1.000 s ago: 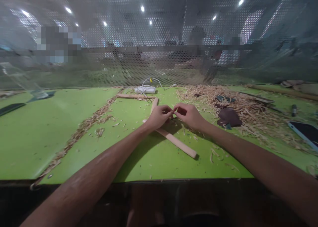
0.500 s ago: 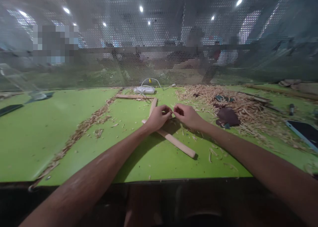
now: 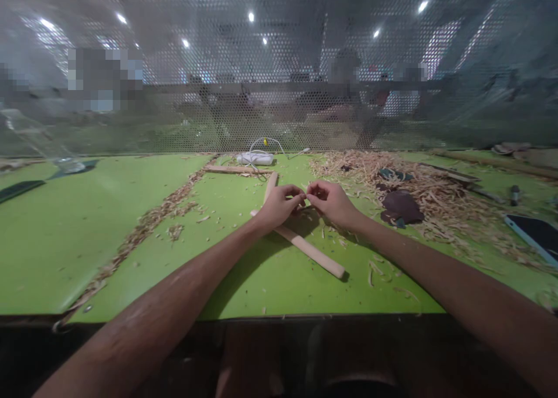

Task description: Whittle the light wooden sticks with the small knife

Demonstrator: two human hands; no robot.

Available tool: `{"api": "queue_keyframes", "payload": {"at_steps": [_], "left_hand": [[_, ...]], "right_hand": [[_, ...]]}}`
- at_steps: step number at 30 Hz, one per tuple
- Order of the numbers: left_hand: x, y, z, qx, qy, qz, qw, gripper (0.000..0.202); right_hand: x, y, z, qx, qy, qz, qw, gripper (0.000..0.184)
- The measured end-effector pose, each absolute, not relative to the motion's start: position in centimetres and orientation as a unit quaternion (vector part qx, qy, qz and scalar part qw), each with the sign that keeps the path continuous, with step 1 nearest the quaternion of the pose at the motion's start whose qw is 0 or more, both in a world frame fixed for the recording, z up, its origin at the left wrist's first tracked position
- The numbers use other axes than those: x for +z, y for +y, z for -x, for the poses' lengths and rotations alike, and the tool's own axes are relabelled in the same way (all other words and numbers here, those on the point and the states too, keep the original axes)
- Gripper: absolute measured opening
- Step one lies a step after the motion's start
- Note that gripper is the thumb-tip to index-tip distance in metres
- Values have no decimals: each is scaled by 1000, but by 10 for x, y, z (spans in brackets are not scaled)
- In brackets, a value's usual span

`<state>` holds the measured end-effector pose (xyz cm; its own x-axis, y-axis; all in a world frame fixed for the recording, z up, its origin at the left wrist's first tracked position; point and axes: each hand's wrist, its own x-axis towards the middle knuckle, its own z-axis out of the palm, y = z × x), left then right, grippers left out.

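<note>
Fingertips pinched together, my left hand [image 3: 283,205] meets my right hand [image 3: 331,201] over the middle of the green table. Whatever sits between the two pinches is too small to make out. Under my left wrist lies a pale wooden stick [image 3: 311,253], its rounded end pointing toward the table's front right. A second wooden stick [image 3: 271,183] runs away from me just behind my left hand. Thin wood shavings [image 3: 374,270] are scattered to the right of my right hand.
A heap of shavings [image 3: 453,203] with a dark brown piece [image 3: 401,206] lies to the right. A phone [image 3: 534,235] is at the right edge. A white power strip [image 3: 255,158] with a cable sits at the back, before a mesh screen [image 3: 279,119]. A clear bottle [image 3: 70,164] stands left.
Both hands stay almost in place, fingertips still close together; the right fingers have curled slightly. The whole view has shifted a little.
</note>
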<state>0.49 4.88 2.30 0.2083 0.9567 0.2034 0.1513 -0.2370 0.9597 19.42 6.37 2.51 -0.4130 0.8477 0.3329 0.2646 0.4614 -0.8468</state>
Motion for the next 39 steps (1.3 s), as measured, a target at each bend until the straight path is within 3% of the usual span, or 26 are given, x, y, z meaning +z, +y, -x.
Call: {"api": "queue_keyframes", "payload": {"at_steps": [7,16,26,33,39], "left_hand": [[25,47,-4,469,417,-644,438,15],[27,46,-5,457,432,-638,444,12],[28,44,-2,472,400,-650,442,24],[22,44,-6,502,402,-638,424,18],[21,44,-6,495,410,-634,431,13]], "right_hand": [[29,62,-195,361,-762,363,396,16],[28,65,-195,375,-761,359,388,18],[33,64,-192,453,-722,354,385,20],[31,56,-185,463,-704,347,412,11],[30,52,-185,435,-723,345,411,20]]}}
